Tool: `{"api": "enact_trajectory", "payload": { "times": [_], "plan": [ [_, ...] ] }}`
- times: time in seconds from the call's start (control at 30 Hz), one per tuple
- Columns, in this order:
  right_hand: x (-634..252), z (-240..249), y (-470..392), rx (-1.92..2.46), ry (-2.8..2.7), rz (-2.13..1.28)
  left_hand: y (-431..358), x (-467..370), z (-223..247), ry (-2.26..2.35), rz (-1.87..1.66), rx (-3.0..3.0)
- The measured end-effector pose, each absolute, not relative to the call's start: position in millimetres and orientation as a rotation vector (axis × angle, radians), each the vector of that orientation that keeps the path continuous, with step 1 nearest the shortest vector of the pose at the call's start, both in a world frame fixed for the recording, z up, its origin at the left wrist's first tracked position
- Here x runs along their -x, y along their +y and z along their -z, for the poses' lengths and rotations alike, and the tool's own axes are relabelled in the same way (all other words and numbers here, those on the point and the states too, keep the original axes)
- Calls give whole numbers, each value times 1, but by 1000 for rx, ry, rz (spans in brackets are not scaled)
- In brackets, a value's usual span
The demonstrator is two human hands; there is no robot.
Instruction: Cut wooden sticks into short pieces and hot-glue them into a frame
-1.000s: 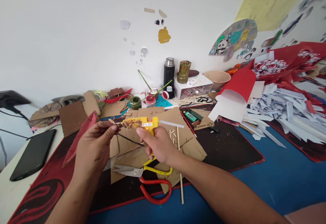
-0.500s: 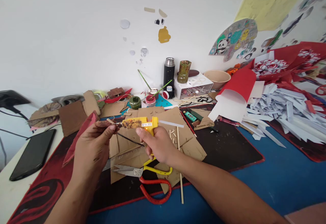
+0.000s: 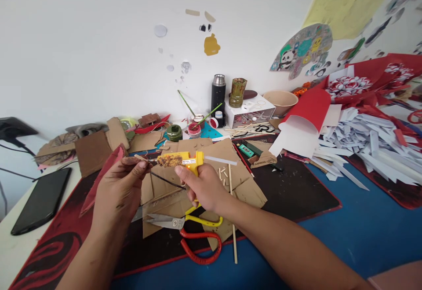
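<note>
My right hand (image 3: pixel 206 189) is wrapped round the handle of a yellow glue gun (image 3: pixel 174 159), whose body is stained brown. A clear glue stick (image 3: pixel 220 161) juts from its back end. The gun's nozzle points left at the fingertips of my left hand (image 3: pixel 121 184). Those fingers pinch a short wooden stick (image 3: pixel 141 158), and a dark red piece (image 3: pixel 99 184) shows beside that hand. Whether the nozzle touches the stick I cannot tell. Below the gun, scissors (image 3: pixel 187 227) with yellow and red handles lie partly spread on cardboard (image 3: pixel 180 204).
A long wooden stick (image 3: pixel 233 219) and several short bits lie right of the scissors. Behind stand paint jars (image 3: pixel 174 132), a black thermos (image 3: pixel 218 94) and a white box (image 3: pixel 250 115). White paper strips (image 3: pixel 365 140) pile up at right. A black tablet-like device (image 3: pixel 42 202) lies at left.
Almost nothing differs. The whole view has shifted very slightly, and both hands keep the same hold, with the nozzle still at the left fingertips.
</note>
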State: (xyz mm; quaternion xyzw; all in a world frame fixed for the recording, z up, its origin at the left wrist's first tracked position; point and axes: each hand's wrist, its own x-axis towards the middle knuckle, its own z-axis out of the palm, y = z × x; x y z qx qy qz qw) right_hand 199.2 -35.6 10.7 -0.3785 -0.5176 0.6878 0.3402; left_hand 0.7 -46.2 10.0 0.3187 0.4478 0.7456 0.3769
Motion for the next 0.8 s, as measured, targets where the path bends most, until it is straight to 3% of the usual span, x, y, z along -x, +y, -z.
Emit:
{"api": "enact_trajectory", "payload": {
  "times": [0.8],
  "plan": [
    [-200,-13,-36,1009,-1328,-1824,-45,0,-11,1133,-1927,-758]
  ]
}}
